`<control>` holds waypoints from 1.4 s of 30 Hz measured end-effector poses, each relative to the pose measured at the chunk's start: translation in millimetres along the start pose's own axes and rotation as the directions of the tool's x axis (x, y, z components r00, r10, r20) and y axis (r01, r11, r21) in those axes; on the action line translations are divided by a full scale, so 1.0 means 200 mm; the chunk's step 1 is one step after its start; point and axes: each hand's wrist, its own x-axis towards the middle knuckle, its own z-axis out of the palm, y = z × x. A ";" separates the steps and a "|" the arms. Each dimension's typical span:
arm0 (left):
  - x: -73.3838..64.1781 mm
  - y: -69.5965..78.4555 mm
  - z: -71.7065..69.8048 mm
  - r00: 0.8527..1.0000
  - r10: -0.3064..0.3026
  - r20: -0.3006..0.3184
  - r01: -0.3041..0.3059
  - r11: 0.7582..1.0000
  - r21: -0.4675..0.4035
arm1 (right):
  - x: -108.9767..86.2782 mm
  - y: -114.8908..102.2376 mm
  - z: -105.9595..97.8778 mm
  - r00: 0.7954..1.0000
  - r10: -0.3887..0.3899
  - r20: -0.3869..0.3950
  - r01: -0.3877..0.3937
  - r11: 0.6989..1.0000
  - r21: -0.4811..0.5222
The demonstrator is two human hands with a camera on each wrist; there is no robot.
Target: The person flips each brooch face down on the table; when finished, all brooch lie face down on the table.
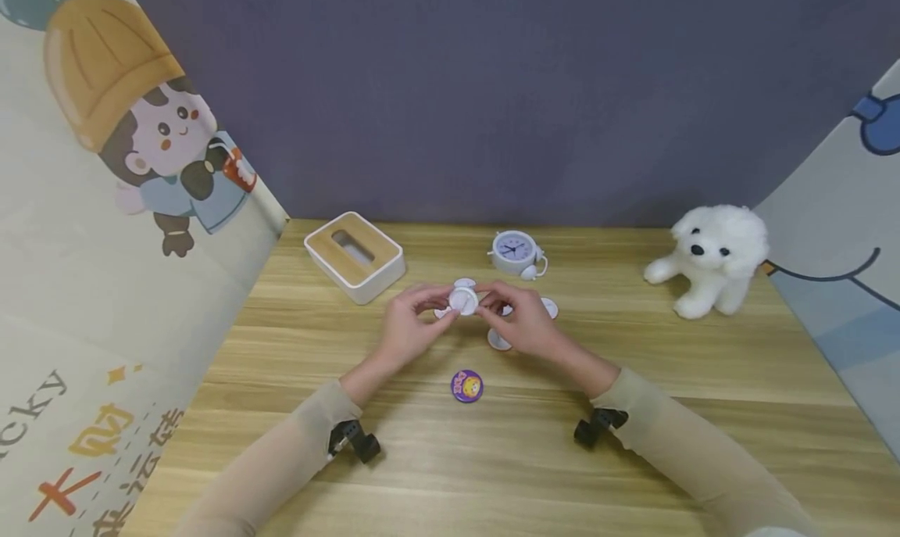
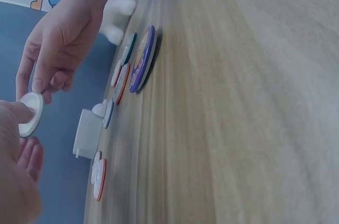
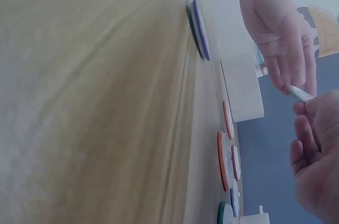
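Observation:
A round badge (image 1: 463, 301), its pale back turned up toward the head camera, is held above the table between both hands. My left hand (image 1: 411, 326) pinches it from the left, the thumb lying across its pale side in the left wrist view. From the right, my right hand (image 1: 523, 318) pinches its edge with thumb and fingertips. Nearer to me, a purple badge (image 1: 467, 386) with a cartoon face lies picture side up. Around and beneath the hands several more badges (image 1: 500, 340) lie with pale backs up, partly covered by the hands.
Behind the left hand stands a white tissue box (image 1: 380, 282) with a wooden lid. A white alarm clock (image 1: 514, 252) lies tilted back beyond the hands. At the far right sits a white plush dog (image 1: 720, 259). A dark panel (image 1: 464, 99) closes off the table's back edge.

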 end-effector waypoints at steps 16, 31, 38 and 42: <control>0.00 -0.07 0.06 0.986 -0.118 0.115 0.089 0.969 0.229 | 0.02 0.04 -0.01 0.992 0.071 0.099 -0.052 0.981 -0.185; 0.01 -0.12 0.13 0.969 -0.142 0.205 0.035 0.891 0.452 | 0.03 0.08 0.02 0.964 0.134 0.228 -0.046 0.935 -0.352; 0.03 -0.11 0.12 0.953 -0.147 0.265 -0.023 0.837 0.546 | 0.04 0.08 0.05 0.949 0.180 0.258 -0.055 0.902 -0.428; 0.04 -0.10 0.11 0.945 -0.146 0.294 -0.039 0.840 0.540 | 0.04 0.06 0.05 0.947 0.191 0.259 -0.057 0.892 -0.448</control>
